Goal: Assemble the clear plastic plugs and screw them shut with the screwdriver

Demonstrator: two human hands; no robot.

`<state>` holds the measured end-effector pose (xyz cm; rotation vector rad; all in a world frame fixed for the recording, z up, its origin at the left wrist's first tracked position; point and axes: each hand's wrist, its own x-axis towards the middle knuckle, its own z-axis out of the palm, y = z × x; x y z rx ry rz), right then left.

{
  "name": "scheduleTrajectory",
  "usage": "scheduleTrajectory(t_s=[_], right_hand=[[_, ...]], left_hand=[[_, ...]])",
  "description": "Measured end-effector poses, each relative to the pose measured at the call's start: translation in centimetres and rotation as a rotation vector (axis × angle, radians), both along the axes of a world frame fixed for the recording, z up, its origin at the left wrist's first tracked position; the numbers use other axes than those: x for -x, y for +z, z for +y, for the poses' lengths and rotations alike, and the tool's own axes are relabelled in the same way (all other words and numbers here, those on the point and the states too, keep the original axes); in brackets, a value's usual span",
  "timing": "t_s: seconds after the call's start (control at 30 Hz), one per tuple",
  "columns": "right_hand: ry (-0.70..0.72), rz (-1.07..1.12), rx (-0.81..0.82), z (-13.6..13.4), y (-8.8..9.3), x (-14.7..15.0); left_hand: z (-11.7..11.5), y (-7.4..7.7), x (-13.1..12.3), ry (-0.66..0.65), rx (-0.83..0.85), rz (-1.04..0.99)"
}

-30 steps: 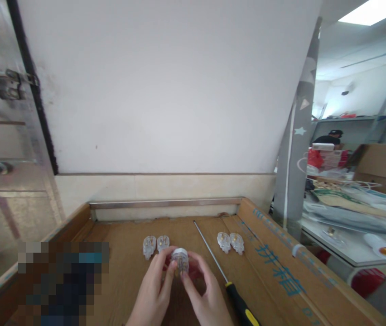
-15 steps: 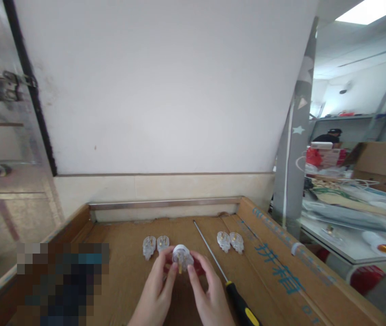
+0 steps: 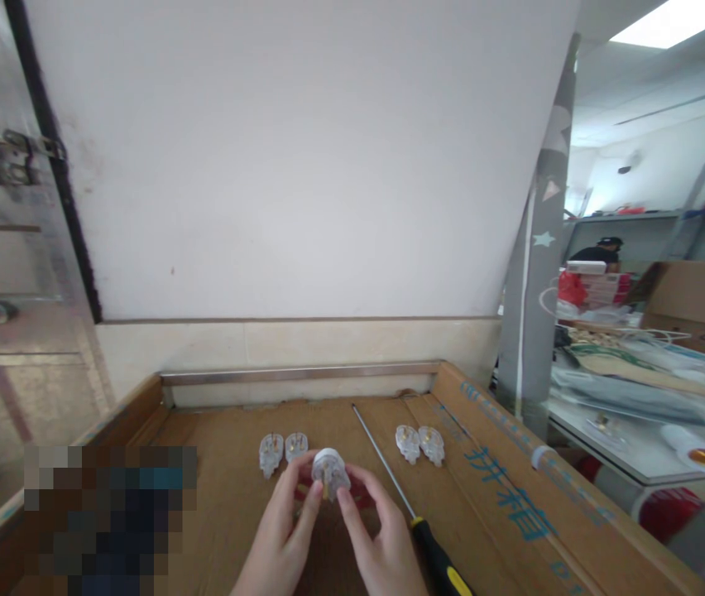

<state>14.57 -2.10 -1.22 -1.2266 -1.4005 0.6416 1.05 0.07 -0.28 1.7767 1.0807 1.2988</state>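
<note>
Starting from the left, shows a first pair of clear plugs (image 3: 271, 454) on the cardboard (image 3: 216, 505), side by side, just beyond the fingers. Next, in the middle, pinches a white-rimmed plug (image 3: 336, 472) above the cardboard, between the thumb and fingers of the left hand (image 3: 287, 513) and of the right hand (image 3: 377, 521); grasps from both sides, with no telling how firmly. Could slip or twist, probably because of smooth plastic held only at the fingertips; could nudge the first pair if lowered too far forward. Points gold-coloured pins (image 3: 326, 487) down and back toward the wearer, white rim uppermost; seems to slant along its long axis from upper left to lower right, though partly hidden by the thumbs. Farther right, shows a screwdriver (image 3: 425, 540), tip away, handle beside the right hand; might roll if brushed. Last, shows a second pair of clear plugs (image 3: 408, 444), well apart.
</note>
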Motion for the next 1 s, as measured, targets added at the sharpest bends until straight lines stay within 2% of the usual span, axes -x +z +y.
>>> scheduleTrajectory(t_s=[0.13, 0.33, 0.47, 0.73, 0.83, 0.9, 1.0], right_hand=[[0.021, 0.0, -0.018, 0.0, -0.1, 0.2], [0.027, -0.017, 0.043, 0.1, -0.3, 0.1], [0.033, -0.032, -0.028, 0.0, -0.5, 0.3], [0.016, -0.181, -0.139, 0.0, -0.4, 0.3], [-0.167, -0.384, -0.333, -0.4, -0.6, 0.5], [-0.391, -0.565, -0.464, -1.4, -0.9, 0.1], [-0.769, -0.784, -0.476, -3.8, -1.7, -1.6]], left_hand=[[0.1, -0.4, 0.1, 0.017, -0.068, 0.033], [0.2, -0.8, 0.1, 0.028, -0.107, 0.101], [0.1, -0.9, 0.1, 0.032, -0.156, 0.153], [-0.3, 0.2, 0.1, 0.001, -0.066, 0.11], [0.0, 0.1, 0.2, 0.066, -0.08, 0.08], [0.3, -0.1, 0.6, 0.179, -0.076, 0.033], [0.8, 0.0, 1.4, 0.378, -0.078, -0.053]])
